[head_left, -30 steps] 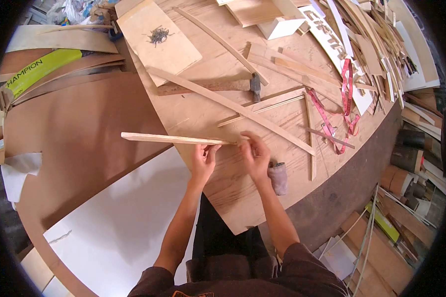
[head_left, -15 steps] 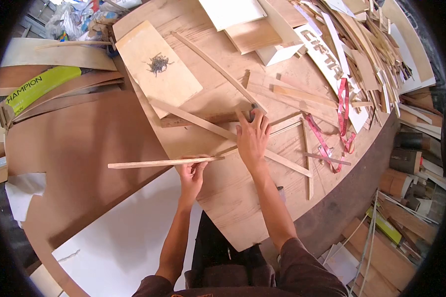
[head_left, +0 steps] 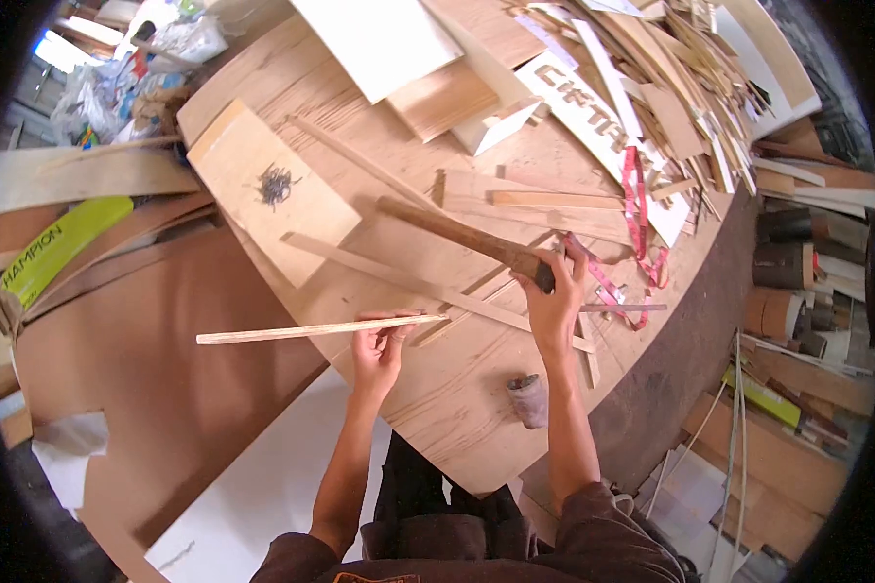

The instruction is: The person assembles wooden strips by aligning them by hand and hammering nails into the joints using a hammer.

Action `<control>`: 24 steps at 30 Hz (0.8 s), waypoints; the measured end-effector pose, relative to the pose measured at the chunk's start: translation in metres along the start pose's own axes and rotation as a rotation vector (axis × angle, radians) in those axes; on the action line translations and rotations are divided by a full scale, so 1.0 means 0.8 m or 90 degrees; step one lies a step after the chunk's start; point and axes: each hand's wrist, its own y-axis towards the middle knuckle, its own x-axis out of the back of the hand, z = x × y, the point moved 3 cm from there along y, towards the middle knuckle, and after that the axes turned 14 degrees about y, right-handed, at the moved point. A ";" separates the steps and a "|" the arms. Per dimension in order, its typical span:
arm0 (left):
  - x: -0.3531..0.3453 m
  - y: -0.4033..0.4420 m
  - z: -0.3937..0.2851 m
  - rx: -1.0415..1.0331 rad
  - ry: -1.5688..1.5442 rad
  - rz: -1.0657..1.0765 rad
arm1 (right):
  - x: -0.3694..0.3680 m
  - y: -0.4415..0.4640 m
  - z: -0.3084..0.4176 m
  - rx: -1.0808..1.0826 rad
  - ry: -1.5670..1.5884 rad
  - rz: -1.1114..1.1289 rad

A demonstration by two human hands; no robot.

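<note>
My left hand [head_left: 377,350] is closed around a thin wooden strip [head_left: 292,331] near its right end; the strip sticks out to the left over the table's edge. My right hand [head_left: 556,296] grips a hammer [head_left: 457,233] by its dark head, mostly hidden by the fingers, with the wooden handle pointing up and left above the table. Below the hammer, flat wooden strips [head_left: 408,282] lie crossed on the tabletop. A pile of nails [head_left: 276,185] rests on a pale board [head_left: 311,228] at the upper left.
A greyish cylinder [head_left: 527,400] stands near the table's [head_left: 457,428] front edge. A red tape [head_left: 635,199], a white board with cut letters [head_left: 564,92] and a heap of wood offcuts [head_left: 690,87] lie to the right. White-topped boxes [head_left: 379,44] occupy the far side.
My right hand has lifted the hammer off the table and brought it right and nearer. My left hand still holds the strip in about the same place. The view has shifted slightly.
</note>
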 end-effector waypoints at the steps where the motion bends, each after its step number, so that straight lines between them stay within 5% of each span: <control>1: -0.006 0.002 -0.003 0.000 0.023 0.018 | 0.017 -0.004 0.015 0.018 0.011 -0.019; 8: -0.048 0.011 -0.039 -0.041 0.019 0.100 | 0.092 -0.024 0.038 0.090 0.032 -0.158; 10: -0.054 0.004 -0.053 -0.043 0.021 0.110 | 0.102 -0.033 0.048 0.017 0.321 -0.286; 12: -0.057 0.000 -0.064 -0.018 0.078 0.119 | 0.122 -0.037 0.072 -0.008 0.335 -0.302; 16: -0.069 -0.028 -0.098 -0.051 0.006 0.115 | 0.159 -0.060 0.087 -0.044 0.415 -0.285; 20: -0.086 -0.053 -0.142 -0.030 0.073 0.123 | 0.210 -0.065 0.102 0.122 0.336 -0.183; 24: -0.111 -0.094 -0.195 -0.088 0.028 0.052 | 0.239 -0.077 0.101 0.058 0.624 -0.073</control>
